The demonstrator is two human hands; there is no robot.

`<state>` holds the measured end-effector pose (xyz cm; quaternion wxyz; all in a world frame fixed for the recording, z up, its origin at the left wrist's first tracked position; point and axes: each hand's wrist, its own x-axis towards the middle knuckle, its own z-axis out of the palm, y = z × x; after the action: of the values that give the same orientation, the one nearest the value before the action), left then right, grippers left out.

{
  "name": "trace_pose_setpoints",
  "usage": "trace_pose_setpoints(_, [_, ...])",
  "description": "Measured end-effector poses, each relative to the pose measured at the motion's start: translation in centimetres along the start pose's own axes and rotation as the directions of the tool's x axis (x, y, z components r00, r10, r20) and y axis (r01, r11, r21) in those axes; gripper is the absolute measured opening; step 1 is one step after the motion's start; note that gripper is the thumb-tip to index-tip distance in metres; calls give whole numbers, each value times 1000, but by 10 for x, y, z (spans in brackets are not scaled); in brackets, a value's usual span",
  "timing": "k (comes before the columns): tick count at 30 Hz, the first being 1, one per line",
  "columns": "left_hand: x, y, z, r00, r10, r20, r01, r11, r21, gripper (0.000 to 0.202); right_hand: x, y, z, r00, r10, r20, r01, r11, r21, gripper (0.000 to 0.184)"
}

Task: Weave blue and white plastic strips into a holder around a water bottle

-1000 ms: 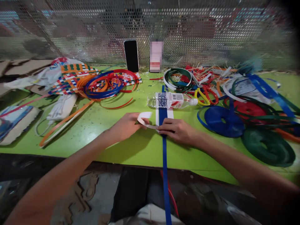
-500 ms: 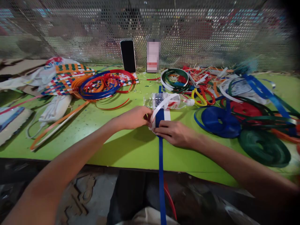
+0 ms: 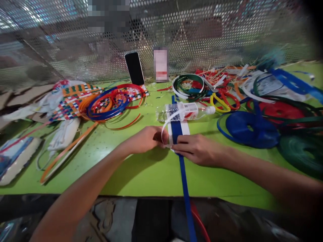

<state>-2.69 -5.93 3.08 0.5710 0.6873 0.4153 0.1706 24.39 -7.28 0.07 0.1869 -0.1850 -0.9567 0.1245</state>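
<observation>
Pinching a curled white strip [image 3: 168, 119] between its fingers, the left hand [image 3: 147, 138] sits near the right hand [image 3: 195, 148], whose bunched fingers rest, grip unclear, on a blue strip [image 3: 177, 129] crossing the green desk [image 3: 141, 174] beneath a bottle [image 3: 196, 111].

At the back of the table [image 3: 141, 181], a dark-screened phone [image 3: 134, 68] stands tilted before the perforated metal screen [image 3: 202, 40], a second phone [image 3: 160, 64] right beside it! Over to the left, a multicoloured woven piece [image 3: 68, 107] lies near a white block with a cable [image 3: 66, 133], and across on the right, scissors [image 3: 214, 89] rest beside scraps [image 3: 228, 74]!
</observation>
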Motion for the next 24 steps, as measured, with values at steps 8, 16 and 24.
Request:
trace_pose_setpoints(8, [-4, 9, -3, 994, 104, 26, -107, 972, 207, 23, -1, 0, 0, 1000, -8, -12, 8, 1000, -9, 31])
trace_pose_setpoints(16, [2, 0, 4, 994, 90, -67, -70, 963, 259, 20, 1, 0, 0, 1000, 17, -7, -17, 999, 51, 33])
trace_pose_setpoints(24, [2, 2, 15, 977, 134, -167, -59, 920, 388, 9, 0, 0, 0, 999, 34, -1, -34, 996, 81, 31])
